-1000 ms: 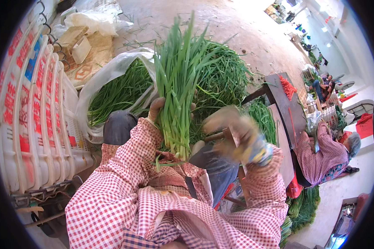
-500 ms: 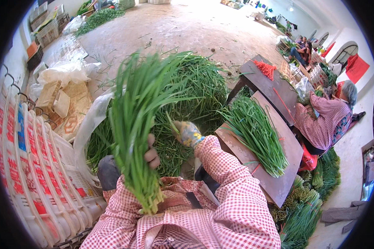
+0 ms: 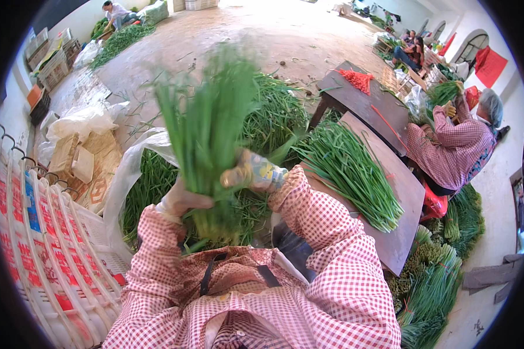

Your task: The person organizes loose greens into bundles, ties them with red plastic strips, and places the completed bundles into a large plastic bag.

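A bunch of long, flat-leaved green chives (image 3: 209, 128) stands nearly upright in front of me, blurred by motion, its pale cut ends down near my lap. My left hand (image 3: 183, 200) is wrapped around its lower part. Against the bunch's right side is my right hand (image 3: 253, 170), in a patterned glove with bare-looking fingertips, its fingers closed. Blurred green leaves stick out beside that hand, seemingly from its grip. Beneath both hands spreads a large heap of loose chives (image 3: 276, 113), partly on white plastic sheeting (image 3: 135, 168).
At right, a laid-out chive bundle (image 3: 355, 174) rests on a board (image 3: 399, 244) by a low dark table (image 3: 367, 104) with red ties (image 3: 357, 80). A white crate (image 3: 58, 244) stands left. Tied bundles (image 3: 431, 296) lie lower right, near a seated co-worker (image 3: 448, 139).
The chive bunch has swung from leaning over my lap to upright, further forward. My right hand has come up against it. The co-worker at right now holds up a green bunch.
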`<state>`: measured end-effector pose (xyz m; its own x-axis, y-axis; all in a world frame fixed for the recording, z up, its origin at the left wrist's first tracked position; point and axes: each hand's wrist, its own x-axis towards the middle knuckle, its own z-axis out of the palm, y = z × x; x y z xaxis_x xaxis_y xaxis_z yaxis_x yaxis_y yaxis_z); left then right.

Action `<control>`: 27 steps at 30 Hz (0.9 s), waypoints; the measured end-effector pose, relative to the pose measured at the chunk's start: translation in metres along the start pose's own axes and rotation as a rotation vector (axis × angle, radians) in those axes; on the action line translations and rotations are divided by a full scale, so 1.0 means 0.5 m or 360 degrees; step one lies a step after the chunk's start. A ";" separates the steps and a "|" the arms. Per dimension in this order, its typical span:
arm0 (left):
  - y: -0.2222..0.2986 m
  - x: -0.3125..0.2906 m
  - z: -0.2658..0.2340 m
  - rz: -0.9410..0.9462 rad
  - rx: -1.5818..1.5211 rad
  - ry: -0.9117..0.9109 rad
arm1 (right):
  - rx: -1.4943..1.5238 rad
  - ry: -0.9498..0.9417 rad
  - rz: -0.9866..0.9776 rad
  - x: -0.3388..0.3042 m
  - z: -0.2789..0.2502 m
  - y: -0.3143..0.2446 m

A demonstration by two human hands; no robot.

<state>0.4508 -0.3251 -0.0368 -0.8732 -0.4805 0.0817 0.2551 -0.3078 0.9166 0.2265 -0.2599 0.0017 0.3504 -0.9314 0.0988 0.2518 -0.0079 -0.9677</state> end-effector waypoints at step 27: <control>0.035 0.268 0.163 0.0086 0.1452 -0.0138 | -0.1242 0.0778 -0.0997 -0.029 -0.117 -0.097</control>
<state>0.3042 -0.3277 0.0220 -0.9072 -0.4005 0.1286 -0.0981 0.4987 0.8612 0.1564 -0.2672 0.0336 -0.0763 -0.7243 0.6853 -0.4369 -0.5935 -0.6759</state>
